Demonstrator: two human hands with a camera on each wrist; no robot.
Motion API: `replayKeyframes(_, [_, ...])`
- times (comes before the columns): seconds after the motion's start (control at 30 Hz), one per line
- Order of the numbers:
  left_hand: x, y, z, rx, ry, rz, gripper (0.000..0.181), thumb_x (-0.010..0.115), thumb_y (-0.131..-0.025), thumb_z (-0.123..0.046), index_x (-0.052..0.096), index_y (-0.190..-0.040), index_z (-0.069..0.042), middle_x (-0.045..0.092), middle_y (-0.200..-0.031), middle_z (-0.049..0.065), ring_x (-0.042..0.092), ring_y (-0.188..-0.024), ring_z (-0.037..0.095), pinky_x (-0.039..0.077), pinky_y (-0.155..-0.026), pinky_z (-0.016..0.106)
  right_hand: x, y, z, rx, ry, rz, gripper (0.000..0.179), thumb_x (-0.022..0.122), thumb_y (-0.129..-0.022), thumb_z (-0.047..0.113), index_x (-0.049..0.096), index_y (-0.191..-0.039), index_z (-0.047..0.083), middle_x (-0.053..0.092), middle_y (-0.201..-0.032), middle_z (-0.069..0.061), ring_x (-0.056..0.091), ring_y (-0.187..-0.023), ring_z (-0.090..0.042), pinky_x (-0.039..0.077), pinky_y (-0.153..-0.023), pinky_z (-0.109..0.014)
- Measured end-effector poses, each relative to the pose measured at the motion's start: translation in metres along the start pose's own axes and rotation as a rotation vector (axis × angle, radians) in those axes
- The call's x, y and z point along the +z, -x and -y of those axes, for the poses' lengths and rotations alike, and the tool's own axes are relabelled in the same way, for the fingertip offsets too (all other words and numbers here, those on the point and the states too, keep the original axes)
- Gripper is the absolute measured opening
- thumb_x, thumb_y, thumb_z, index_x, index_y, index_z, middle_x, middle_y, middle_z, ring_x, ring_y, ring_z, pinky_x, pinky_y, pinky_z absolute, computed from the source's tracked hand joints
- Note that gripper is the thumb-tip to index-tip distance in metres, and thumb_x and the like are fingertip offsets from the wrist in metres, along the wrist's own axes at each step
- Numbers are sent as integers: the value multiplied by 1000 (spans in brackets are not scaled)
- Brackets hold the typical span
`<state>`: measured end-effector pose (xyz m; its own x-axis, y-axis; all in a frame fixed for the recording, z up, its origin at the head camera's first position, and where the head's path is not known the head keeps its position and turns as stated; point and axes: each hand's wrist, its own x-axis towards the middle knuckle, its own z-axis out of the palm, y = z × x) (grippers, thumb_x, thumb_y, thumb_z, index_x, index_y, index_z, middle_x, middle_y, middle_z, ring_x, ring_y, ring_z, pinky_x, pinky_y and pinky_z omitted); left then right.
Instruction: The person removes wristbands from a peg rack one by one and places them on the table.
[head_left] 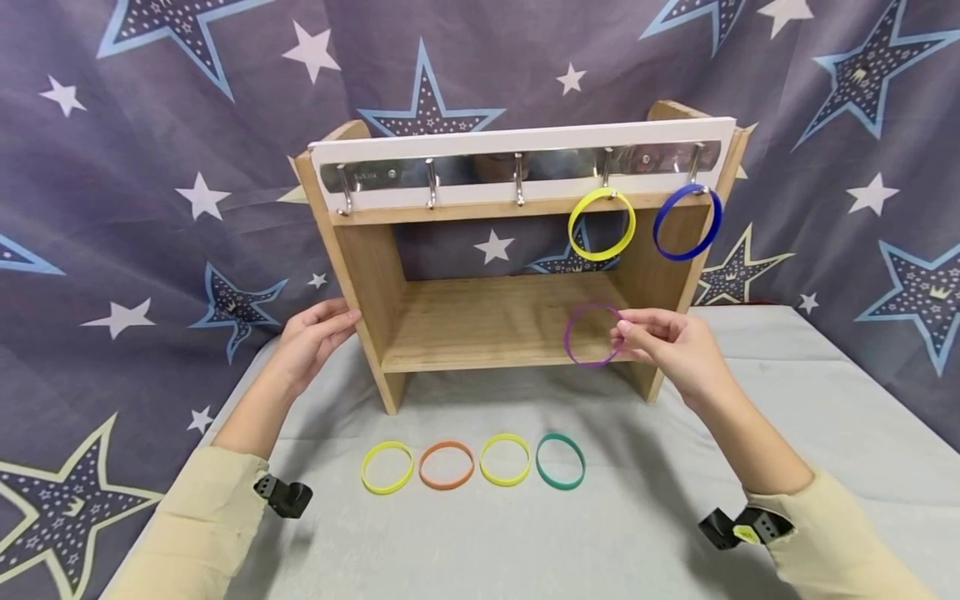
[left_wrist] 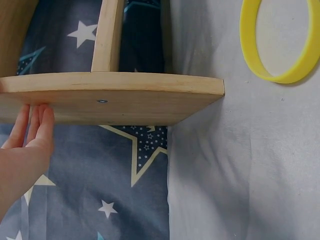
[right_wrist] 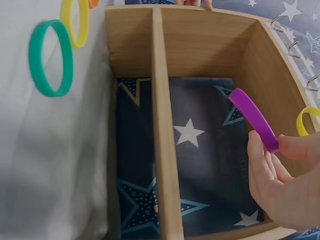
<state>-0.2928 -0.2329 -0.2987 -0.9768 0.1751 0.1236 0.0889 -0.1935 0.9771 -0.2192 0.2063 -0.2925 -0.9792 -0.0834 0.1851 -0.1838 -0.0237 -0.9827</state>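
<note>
Right hand (head_left: pixel 671 346): pinching the purple band (right_wrist: pixel 254 119), in front of the wooden shelf (head_left: pixel 487 317), right side.
Left hand (head_left: pixel 309 340): fingers straight, touching its left panel.
Hooks (head_left: pixel 518 179): yellow band (head_left: pixel 600 256) and blue band (head_left: pixel 681 256) hanging, right.
Near cloth (head_left: pixel 465 550): four bands (head_left: pixel 446 487) in a row.

Gap above shelf (head_left: pixel 480 321), passable; hanging rings (head_left: pixel 632 222) (right)

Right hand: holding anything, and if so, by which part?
The right hand pinches a thin, circular purple band by its right edge in the head view.
</note>
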Motion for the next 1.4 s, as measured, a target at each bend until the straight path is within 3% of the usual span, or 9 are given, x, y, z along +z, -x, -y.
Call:
replayKeyframes(0.1, [-1,0,1,3,-6,1,16,59,-93,-3,56,-107,-9,66,-99,-7,65,-96,0,54,-90,11,-3,1,-4,16,10,17,15,61,-93,7,68,-91,20,73,-81,8,71,-77,-5,61,-74,-21])
replayKeyframes(0.27, [0,1,0,-12,-38,-2,38,58,-94,-4,43,-127,6,63,-101,-6,63,-97,-1,52,-91,10,-8,4,-12,40,27,40,15,60,-94,5,67,-91,19,73,-81,9,71,-77,-5,62,-74,-21])
replayKeyframes(0.4, [0,2,0,-19,-49,-4,52,58,-94,-5,32,-135,13,61,-102,-6,62,-97,-2,52,-91,10,-13,6,-22,39,48,52,8,62,-93,9,66,-100,6,73,-82,8,71,-78,-5,62,-75,-22])
replayKeyframes(0.63, [-1,1,2,-4,-22,-7,23,59,-93,-4,52,-114,-4,63,-101,-5,64,-96,-1,53,-91,11,-23,7,-42,58,49,72,38,64,-92,12,56,-116,-16,73,-83,5,71,-79,-7,62,-76,-24])
replayKeyframes(0.73, [-1,1,3,1,2,-6,16,60,-92,-3,56,-106,-9,64,-100,-5,64,-96,0,54,-90,12,-23,10,-40,106,114,58,44,63,-93,12,50,-119,-21,72,-81,9,70,-79,-4,61,-77,-23])
replayKeyframes(1.03, [0,0,0,15,22,5,15,60,-92,-2,65,-98,-14,66,-99,-4,66,-95,1,54,-90,12,-28,15,-47,151,216,72,34,56,-96,8,53,-118,-18,71,-80,13,69,-77,-2,61,-75,-22])
replayKeyframes(1.27, [0,-1,0,4,18,-3,14,61,-91,-3,65,-98,-15,64,-100,-4,65,-95,2,54,-90,12,-30,20,-55,165,270,104,39,56,-97,9,51,-119,-23,71,-79,14,69,-77,-1,62,-76,-23])
replayKeyframes(1.4, [-1,-1,1,5,15,-3,15,60,-92,-3,64,-98,-15,64,-100,-4,65,-95,1,54,-90,12,-30,22,-61,216,276,143,42,57,-96,10,49,-122,-22,71,-81,10,69,-78,-3,62,-77,-25])
